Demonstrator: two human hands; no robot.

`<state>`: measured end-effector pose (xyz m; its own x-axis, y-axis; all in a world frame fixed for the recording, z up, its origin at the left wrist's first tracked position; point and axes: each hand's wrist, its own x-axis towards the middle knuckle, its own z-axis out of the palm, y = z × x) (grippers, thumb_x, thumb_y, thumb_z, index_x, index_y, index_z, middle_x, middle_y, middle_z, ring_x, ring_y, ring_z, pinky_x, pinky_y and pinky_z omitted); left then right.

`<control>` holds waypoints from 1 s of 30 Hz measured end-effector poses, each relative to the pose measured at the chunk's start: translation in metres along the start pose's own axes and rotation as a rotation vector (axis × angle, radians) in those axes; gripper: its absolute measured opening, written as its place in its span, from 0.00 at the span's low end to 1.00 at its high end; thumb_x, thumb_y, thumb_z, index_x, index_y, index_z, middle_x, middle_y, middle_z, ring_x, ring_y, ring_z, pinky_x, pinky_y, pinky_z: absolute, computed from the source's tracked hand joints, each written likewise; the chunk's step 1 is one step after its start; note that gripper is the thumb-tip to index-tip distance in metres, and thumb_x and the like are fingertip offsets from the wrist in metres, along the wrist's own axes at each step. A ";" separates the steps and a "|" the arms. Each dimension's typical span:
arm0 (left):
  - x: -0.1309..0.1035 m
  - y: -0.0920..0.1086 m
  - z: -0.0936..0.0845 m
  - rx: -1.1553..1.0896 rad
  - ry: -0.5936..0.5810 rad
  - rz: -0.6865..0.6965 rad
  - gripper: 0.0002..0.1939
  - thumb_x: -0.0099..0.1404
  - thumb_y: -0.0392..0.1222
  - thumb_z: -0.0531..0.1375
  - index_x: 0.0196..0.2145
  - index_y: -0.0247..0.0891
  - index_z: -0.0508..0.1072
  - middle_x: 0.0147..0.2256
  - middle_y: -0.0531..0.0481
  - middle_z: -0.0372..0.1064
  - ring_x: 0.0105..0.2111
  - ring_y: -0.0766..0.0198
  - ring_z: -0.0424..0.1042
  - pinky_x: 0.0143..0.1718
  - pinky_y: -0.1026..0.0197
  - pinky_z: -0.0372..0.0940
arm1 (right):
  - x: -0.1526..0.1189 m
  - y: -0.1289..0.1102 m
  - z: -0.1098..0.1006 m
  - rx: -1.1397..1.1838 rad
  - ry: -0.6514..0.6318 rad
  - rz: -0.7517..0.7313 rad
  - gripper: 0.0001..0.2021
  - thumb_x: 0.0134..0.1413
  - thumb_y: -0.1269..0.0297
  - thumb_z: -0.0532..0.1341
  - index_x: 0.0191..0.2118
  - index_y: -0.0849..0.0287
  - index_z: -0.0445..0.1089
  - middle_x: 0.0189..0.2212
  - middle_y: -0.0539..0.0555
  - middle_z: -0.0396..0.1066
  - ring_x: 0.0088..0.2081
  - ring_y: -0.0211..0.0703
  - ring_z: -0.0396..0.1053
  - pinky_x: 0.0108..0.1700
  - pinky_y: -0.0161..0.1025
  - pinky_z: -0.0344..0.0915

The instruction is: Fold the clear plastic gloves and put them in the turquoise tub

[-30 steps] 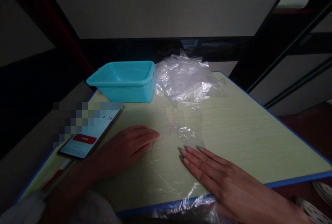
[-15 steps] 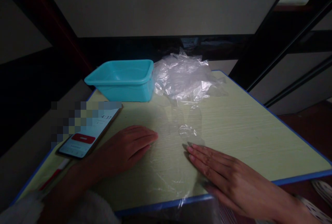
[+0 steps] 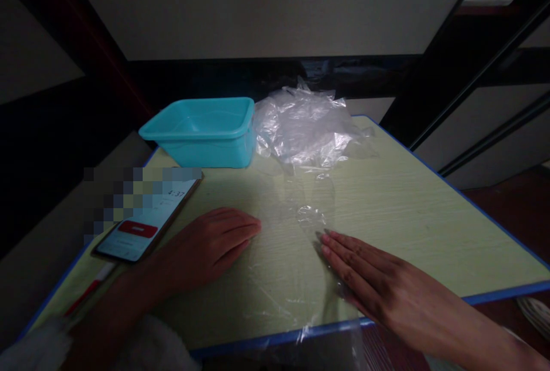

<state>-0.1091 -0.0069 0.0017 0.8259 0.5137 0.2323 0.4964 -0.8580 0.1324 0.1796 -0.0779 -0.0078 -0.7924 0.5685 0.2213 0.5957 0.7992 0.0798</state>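
A clear, thin plastic glove (image 3: pixel 279 279) lies flat on the table, finger-like lobes pointing away from me, its near end hanging over the front edge. At its left side rests my left hand (image 3: pixel 219 242), fingers straight and close together, fingertips at the film. My right hand (image 3: pixel 373 279) lies along the glove's right side with its fingers stretched out flat, the tips on or just by the film. Neither hand grips anything. Behind the glove sits a crumpled pile of clear plastic gloves (image 3: pixel 305 127); single ones cannot be told apart.
A turquoise plastic basin (image 3: pixel 210 150) stands at the back left, beside the pile. Left of my left hand lies a lit phone (image 3: pixel 146 222), with a red-and-white pen-like stick (image 3: pixel 92 288) below it. The pale table (image 3: pixel 408 204) has a blue edge; a panel rises behind.
My right hand has slid a little to the right and slightly away from me across the film. My left hand, the basin and the pile stay put.
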 end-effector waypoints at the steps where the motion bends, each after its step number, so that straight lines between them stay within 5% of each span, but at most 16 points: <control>1: 0.000 0.000 0.001 0.000 -0.001 -0.004 0.14 0.67 0.34 0.48 0.45 0.35 0.70 0.44 0.46 0.73 0.44 0.61 0.71 0.48 0.55 0.65 | 0.000 0.000 0.000 0.005 -0.004 -0.011 0.22 0.57 0.73 0.53 0.57 0.75 0.58 0.54 0.68 0.61 0.56 0.54 0.59 0.53 0.47 0.66; 12: -0.002 0.002 0.001 -0.053 -0.024 -0.018 0.14 0.67 0.32 0.50 0.47 0.35 0.69 0.46 0.47 0.72 0.46 0.62 0.70 0.50 0.57 0.64 | 0.001 0.003 -0.002 -0.002 0.039 -0.074 0.18 0.60 0.73 0.50 0.53 0.73 0.64 0.51 0.64 0.67 0.53 0.50 0.65 0.52 0.45 0.67; 18: -0.002 0.002 0.005 -0.126 0.055 -0.028 0.15 0.67 0.34 0.48 0.47 0.38 0.70 0.43 0.47 0.74 0.42 0.62 0.72 0.47 0.58 0.67 | -0.003 0.011 -0.006 0.041 0.059 -0.131 0.17 0.61 0.72 0.49 0.52 0.71 0.65 0.49 0.62 0.69 0.51 0.47 0.67 0.52 0.43 0.67; 30: -0.005 0.010 0.005 -0.281 0.026 -0.122 0.25 0.57 0.28 0.49 0.51 0.43 0.67 0.45 0.48 0.72 0.45 0.59 0.71 0.47 0.56 0.67 | 0.011 0.041 -0.015 0.415 -0.045 -0.067 0.20 0.65 0.66 0.42 0.48 0.68 0.67 0.40 0.60 0.75 0.39 0.44 0.73 0.39 0.41 0.72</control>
<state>-0.1071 -0.0176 -0.0025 0.7557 0.6161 0.2224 0.4952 -0.7596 0.4217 0.1970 -0.0418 0.0124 -0.8379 0.5134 0.1853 0.4469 0.8401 -0.3074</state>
